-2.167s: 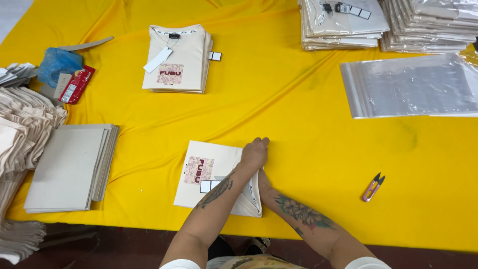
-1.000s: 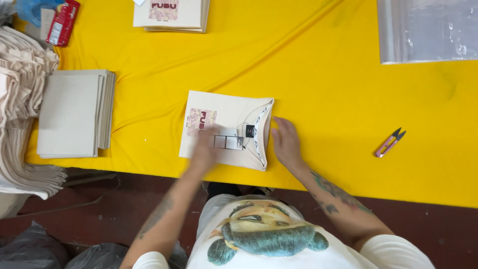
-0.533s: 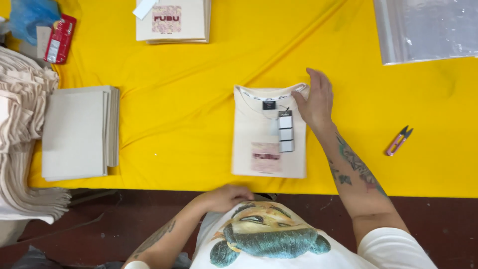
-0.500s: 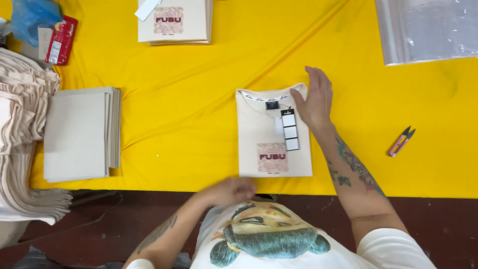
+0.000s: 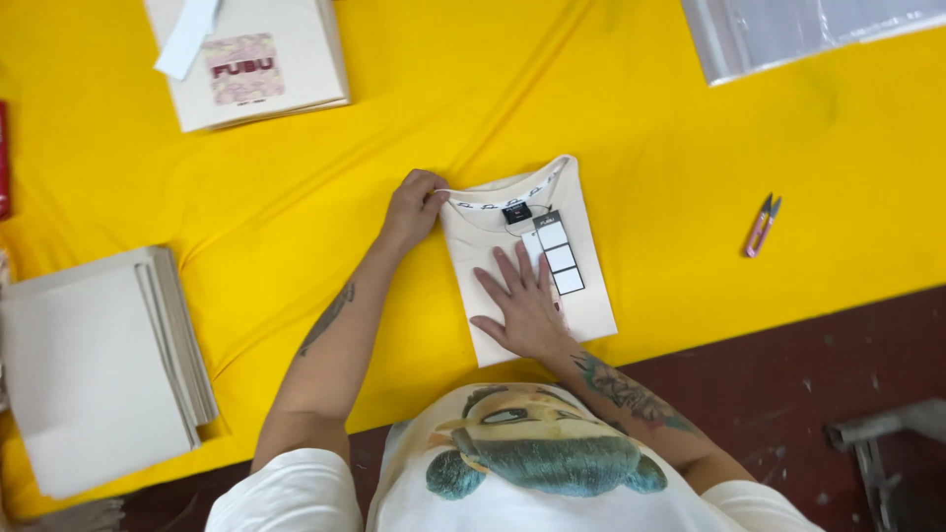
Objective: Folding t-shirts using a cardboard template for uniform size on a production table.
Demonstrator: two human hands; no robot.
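- The folded shirt (image 5: 522, 256) is cream-coloured, a neat upright rectangle with its collar at the far end; it lies on the yellow cloth (image 5: 641, 128) covering the table, close to the near edge, right in front of the person.
- A dark label sits inside the collar, and a hang tag (image 5: 558, 253) of white squares on a dark strip lies on the chest, slightly tilted.
- The left hand (image 5: 412, 205) has its fingers curled onto the collar's left corner, pinching the fabric edge (how firm the pinch is cannot be told).
- The right hand (image 5: 522, 310) lies flat and open on the shirt's lower half, fingers spread, gripping nothing, just pressing down.
- Pink-handled snips (image 5: 761, 224) lie well to the right on the cloth.
- Another folded shirt (image 5: 251, 64) with a printed chest sits at the far left, a stack of grey boards (image 5: 99, 365) at the near left, and clear plastic bags (image 5: 788, 30) far right.
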